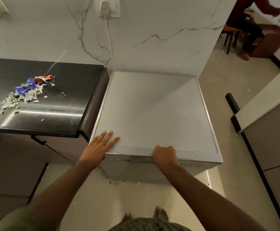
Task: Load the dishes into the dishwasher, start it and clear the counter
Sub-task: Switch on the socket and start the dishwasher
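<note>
A silver freestanding dishwasher [154,110] stands against the marble wall, seen from above, its door shut. My left hand [99,145] lies flat with straight fingers on the front left corner of its top. My right hand [165,155] curls over the front top edge, fingers hooked down over the door's upper lip; the fingertips are hidden. On the black counter [65,90] to the left lies a heap of torn paper scraps and blue and red wrappers [27,90]. No dishes are in view.
A white cable [110,40] runs from a wall socket down behind the dishwasher. Brown cabinets sit below the counter. A pale counter with black trim [259,114] is at the right. A person sits at a table in the far room. My bare feet [159,214] stand on the beige floor.
</note>
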Tool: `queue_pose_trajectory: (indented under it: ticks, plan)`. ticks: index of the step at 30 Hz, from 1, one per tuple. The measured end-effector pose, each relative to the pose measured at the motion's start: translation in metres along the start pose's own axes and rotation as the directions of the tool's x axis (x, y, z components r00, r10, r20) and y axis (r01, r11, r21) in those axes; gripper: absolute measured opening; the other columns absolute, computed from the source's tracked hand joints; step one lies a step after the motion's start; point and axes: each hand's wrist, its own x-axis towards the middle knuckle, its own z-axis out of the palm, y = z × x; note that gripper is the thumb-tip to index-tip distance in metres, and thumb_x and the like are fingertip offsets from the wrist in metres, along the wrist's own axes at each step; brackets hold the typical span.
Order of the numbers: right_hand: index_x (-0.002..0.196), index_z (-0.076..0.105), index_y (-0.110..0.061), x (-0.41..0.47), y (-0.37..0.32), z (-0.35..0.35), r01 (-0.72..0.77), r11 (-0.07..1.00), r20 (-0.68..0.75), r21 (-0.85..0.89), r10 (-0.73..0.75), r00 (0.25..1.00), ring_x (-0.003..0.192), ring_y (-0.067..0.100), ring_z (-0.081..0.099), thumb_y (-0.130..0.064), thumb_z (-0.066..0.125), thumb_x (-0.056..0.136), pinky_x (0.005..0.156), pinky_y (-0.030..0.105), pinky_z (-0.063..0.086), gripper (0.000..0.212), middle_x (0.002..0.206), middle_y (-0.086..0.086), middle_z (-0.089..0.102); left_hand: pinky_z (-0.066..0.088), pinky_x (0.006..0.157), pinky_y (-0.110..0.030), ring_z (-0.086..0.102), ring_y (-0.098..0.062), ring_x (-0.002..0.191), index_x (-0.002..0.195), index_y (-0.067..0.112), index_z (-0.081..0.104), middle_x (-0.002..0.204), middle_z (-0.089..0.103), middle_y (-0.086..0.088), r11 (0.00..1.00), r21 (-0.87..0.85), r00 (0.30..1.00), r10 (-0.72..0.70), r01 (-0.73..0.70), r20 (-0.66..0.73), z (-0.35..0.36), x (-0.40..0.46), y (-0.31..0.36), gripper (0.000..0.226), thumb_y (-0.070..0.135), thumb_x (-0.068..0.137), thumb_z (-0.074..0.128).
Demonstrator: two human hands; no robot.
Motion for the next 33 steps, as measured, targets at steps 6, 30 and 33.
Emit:
queue_pose_trajectory:
  ticks: [6, 30, 33]
  plan:
    - [0.106, 0.063, 0.001, -0.011, 0.006, -0.007, 0.023, 0.999, -0.099, 0.023, -0.021, 0.995, 0.104, 0.056, 0.066, 0.001, 0.071, 0.083, 0.088, 0.055, 0.056, 0.024, 0.097, 0.034, 0.07, 0.004, 0.13, -0.045, -0.017, -0.026, 0.16, 0.162, 0.041, -0.018, 0.173, -0.02, -0.003, 0.997, 0.048, 0.998, 0.052, -0.054, 0.04, -0.005, 0.003, -0.008, 0.133, 0.01, 0.079, 0.082]
    - [0.13, 0.052, -0.002, -0.013, 0.0, -0.006, -0.015, 1.0, 0.047, -0.009, 0.016, 0.999, 0.133, 0.051, 0.051, 0.001, 0.063, 0.094, 0.109, 0.052, 0.048, 0.037, 0.123, 0.028, 0.066, 0.01, 0.13, -0.048, -0.004, -0.032, 0.161, 0.166, 0.035, -0.008, 0.175, -0.005, -0.011, 0.992, 0.089, 0.995, 0.089, -0.084, -0.048, 0.01, -0.001, -0.01, 0.127, 0.012, 0.078, 0.08]
    - [0.127, 0.053, -0.003, -0.012, 0.0, -0.006, -0.02, 1.0, 0.042, 0.002, 0.02, 0.999, 0.129, 0.048, 0.055, 0.0, 0.066, 0.093, 0.105, 0.051, 0.051, 0.036, 0.118, 0.025, 0.068, 0.01, 0.13, -0.047, -0.002, -0.032, 0.161, 0.166, 0.035, -0.007, 0.175, -0.003, -0.011, 0.992, 0.094, 0.995, 0.084, -0.079, -0.048, 0.012, -0.001, -0.009, 0.127, 0.011, 0.077, 0.081]
